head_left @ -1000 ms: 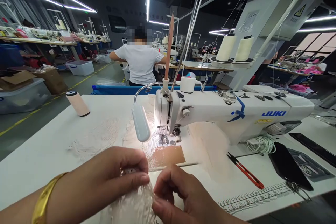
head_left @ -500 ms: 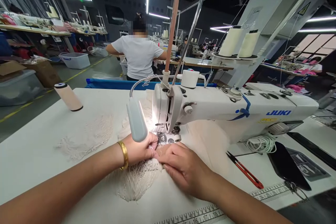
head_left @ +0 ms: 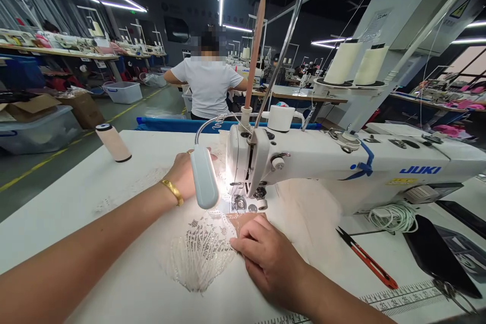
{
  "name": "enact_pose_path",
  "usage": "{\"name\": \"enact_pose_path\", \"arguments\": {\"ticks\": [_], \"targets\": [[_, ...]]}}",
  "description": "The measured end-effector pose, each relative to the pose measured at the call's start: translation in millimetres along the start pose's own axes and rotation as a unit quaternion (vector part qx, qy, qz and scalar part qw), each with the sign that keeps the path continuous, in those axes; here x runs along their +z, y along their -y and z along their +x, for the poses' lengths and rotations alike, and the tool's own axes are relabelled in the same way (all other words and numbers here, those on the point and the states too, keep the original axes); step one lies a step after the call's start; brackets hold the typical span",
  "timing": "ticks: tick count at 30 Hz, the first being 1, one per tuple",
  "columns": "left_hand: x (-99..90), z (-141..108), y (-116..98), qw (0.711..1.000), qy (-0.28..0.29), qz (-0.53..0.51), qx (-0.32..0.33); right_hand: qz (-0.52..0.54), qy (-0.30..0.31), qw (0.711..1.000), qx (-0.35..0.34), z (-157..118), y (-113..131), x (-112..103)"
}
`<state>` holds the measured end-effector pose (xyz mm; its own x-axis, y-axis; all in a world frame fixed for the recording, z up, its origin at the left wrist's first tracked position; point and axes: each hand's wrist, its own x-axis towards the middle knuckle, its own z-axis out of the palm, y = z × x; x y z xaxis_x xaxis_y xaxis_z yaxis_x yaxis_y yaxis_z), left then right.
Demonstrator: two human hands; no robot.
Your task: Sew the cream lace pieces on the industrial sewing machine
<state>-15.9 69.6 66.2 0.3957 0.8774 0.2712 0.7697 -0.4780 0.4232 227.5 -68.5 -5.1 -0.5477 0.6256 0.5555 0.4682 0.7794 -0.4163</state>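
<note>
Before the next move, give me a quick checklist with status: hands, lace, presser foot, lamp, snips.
1. Right hand at the beaded lace: ok, fingertips at its right edge.
2. Left hand apart from the presser foot: ok for what shows; it is partly behind the lamp.
3. Left-hand grip: cannot tell, the lamp hides part of the fingers.
4. Lace clamped under the presser foot: cannot tell, too small to make out.
5. Lamp on: ok, bright light falls around the needle area.
6. Thread snips apart from the hands: ok, lying to the right of the right hand.
</note>
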Motion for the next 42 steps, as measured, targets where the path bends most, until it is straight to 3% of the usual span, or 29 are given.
{"name": "enact_pose_path", "arguments": {"ticks": [3,8,13,17,21,24,29,34,42], "targets": [[-2.3,-25,-17,1.000,0.024,-0.009,-0.007,-0.004,0.001,1.000,-0.002,0,0,0],[20.6,-59,-31,0.980,0.135,-0.110,-0.097,-0.011,-0.004,1.000,-0.002,-1,0,1],[36.3,-58,-34,0.977,0.119,-0.124,-0.123,-0.017,-0.003,1.000,-0.001,-2,1,2],[43.6,-58,-31,0.990,0.078,-0.092,-0.071,-0.018,-0.003,1.000,-0.005,-2,0,2],[51.2,-63,-27,0.997,0.054,-0.004,0.052,-0.018,-0.005,1.000,-0.008,-2,-1,2],[53.3,-69,-29,0.987,0.014,0.067,0.145,-0.020,-0.002,1.000,-0.008,-1,0,2],[47.8,-85,-41,0.962,-0.019,0.146,0.228,-0.018,0.005,1.000,0.001,-3,0,3],[48.3,-93,-41,0.960,0.024,0.146,0.238,-0.025,0.008,1.000,0.013,-4,0,6],[55.4,-84,-22,0.976,0.004,0.049,0.213,-0.052,0.005,0.998,0.040,0,3,5]]}}
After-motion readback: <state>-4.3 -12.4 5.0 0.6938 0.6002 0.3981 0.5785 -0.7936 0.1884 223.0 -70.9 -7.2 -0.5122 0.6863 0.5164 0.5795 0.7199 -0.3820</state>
